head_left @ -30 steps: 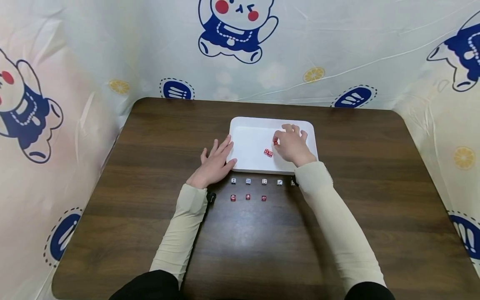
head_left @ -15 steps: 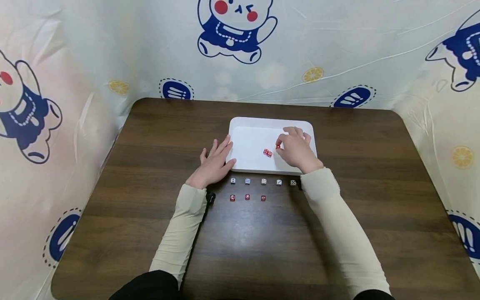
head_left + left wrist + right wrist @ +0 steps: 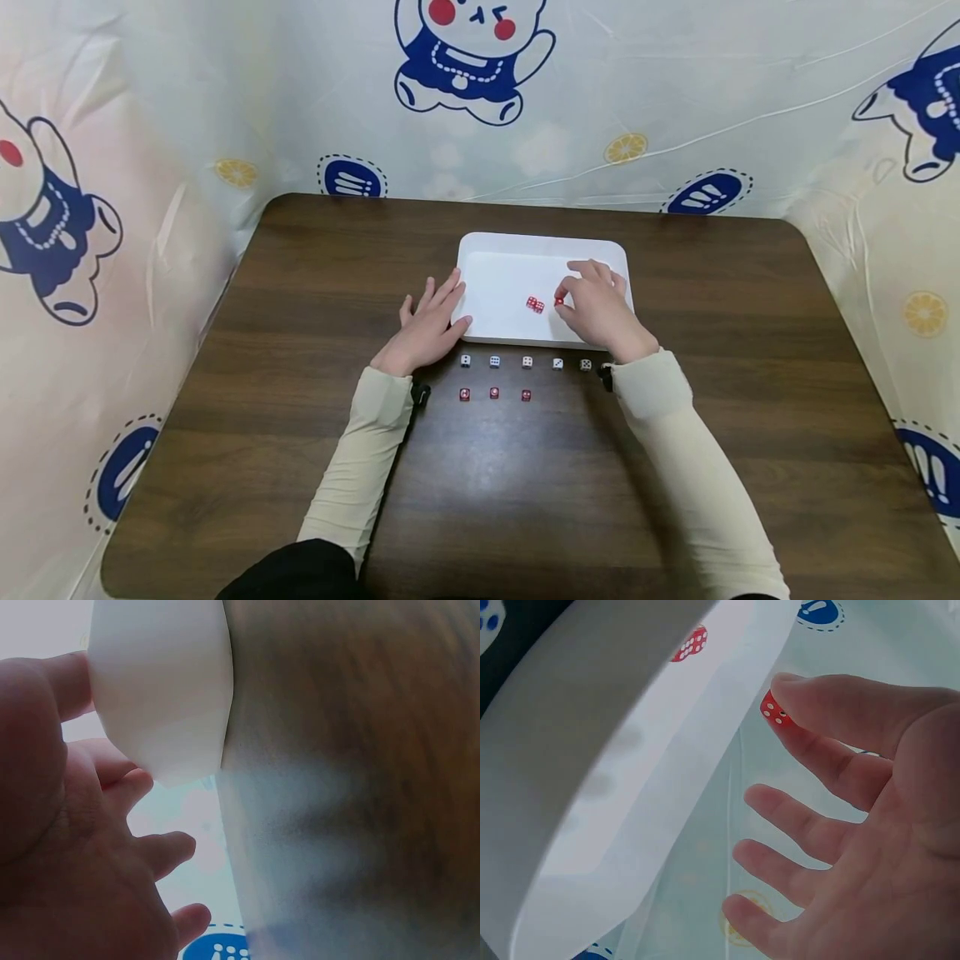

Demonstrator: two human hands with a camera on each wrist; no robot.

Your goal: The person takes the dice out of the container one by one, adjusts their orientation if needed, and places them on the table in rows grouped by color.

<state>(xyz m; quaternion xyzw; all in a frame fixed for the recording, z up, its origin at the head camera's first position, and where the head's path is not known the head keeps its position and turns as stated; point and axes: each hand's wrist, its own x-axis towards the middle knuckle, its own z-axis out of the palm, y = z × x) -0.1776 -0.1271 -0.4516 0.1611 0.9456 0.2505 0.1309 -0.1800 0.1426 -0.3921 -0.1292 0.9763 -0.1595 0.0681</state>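
My right hand [image 3: 600, 308] pinches a red die [image 3: 774, 710] between thumb and index finger, over the right part of a white tray [image 3: 495, 275]. Its other fingers are spread. Two red dice [image 3: 535, 305] lie side by side in the tray, left of that hand. My left hand [image 3: 423, 333] rests at the tray's left edge with fingers extended, touching the rim. In the left wrist view its thumb and fingers lie along the tray's white wall [image 3: 161, 690].
In front of the tray, several white dice [image 3: 527, 362] stand in a row on the brown table [image 3: 480, 483]. Nearer me is a row of three red dice [image 3: 494, 393]. A printed curtain [image 3: 675, 83] surrounds the table's back and sides.
My right hand, with the red die in its pinch, has drawn back toward me and slightly right over the tray. The left hand has stayed at the tray's edge.
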